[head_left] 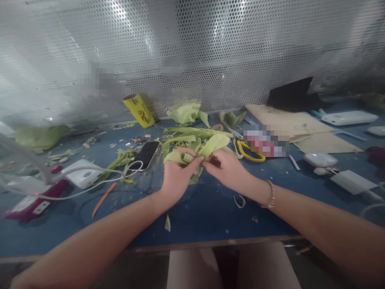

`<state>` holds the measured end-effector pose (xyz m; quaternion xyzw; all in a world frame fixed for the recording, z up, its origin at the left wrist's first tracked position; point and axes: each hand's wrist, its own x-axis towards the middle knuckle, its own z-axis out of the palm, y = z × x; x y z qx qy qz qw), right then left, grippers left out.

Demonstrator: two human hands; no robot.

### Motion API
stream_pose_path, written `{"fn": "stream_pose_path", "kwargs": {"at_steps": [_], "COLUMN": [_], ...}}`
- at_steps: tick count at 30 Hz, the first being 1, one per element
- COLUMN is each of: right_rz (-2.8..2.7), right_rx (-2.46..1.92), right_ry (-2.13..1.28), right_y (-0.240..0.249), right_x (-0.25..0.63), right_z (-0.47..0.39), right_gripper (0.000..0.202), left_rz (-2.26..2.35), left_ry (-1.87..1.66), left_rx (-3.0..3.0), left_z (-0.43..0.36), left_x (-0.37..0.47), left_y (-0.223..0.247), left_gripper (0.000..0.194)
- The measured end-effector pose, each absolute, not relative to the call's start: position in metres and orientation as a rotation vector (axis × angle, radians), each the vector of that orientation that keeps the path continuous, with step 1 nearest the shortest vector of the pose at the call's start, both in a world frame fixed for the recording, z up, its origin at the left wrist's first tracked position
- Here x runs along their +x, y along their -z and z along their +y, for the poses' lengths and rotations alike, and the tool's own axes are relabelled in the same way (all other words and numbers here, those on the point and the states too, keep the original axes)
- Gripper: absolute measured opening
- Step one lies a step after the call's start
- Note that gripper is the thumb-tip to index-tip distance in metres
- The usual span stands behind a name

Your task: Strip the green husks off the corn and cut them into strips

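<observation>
Both hands meet over the blue table, thumbs close together. My left hand (177,174) is closed on a pale green, leaf-like strip (215,144), whose near end curls into a roll by the fingers. From the other side, my right hand (225,166) pinches the same strip, with a bracelet on its wrist. The strip's broad part stands up above the right fingers. Behind the hands lies a loose heap of similar green strips (180,138), some curled. Fingertips partly hide one another, so the exact grip point cannot be made out.
Yellow-handled scissors (251,154) lie right of the heap, a phone (147,155) left of it. A yellow tube (138,110) leans near the perforated metal panel (192,52). White cables cross a power strip (36,202) at left. Brown paper (288,120) and a white charger (353,181) are at right.
</observation>
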<state>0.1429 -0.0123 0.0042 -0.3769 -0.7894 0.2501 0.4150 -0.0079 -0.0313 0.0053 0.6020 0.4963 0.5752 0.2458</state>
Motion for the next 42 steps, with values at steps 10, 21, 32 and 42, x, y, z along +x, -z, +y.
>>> {"fn": "stream_pose_path", "kwargs": {"at_steps": [10, 21, 32, 42], "right_rz": [-1.809, -1.698, -1.754, -1.927], "right_rx": [-0.997, -0.762, -0.796, -0.860], "right_ry": [-0.647, -0.087, -0.143, -0.291], "right_y": [-0.003, 0.009, 0.012, 0.009], "right_x": [0.141, 0.145, 0.143, 0.146], "right_z": [-0.008, -0.002, -0.001, 0.000], "right_gripper": [0.015, 0.015, 0.018, 0.003], "left_rz": [1.229, 1.127, 1.198, 1.353], "left_ry": [-1.540, -1.543, -1.587, -1.576], "left_rx": [1.442, 1.299, 1.358, 1.526], "left_z": [-0.030, -0.031, -0.031, -0.035], "left_x": [-0.007, -0.001, 0.000, 0.003], "left_y": [0.001, 0.007, 0.008, -0.003], "left_gripper": [0.017, 0.024, 0.020, 0.016]}}
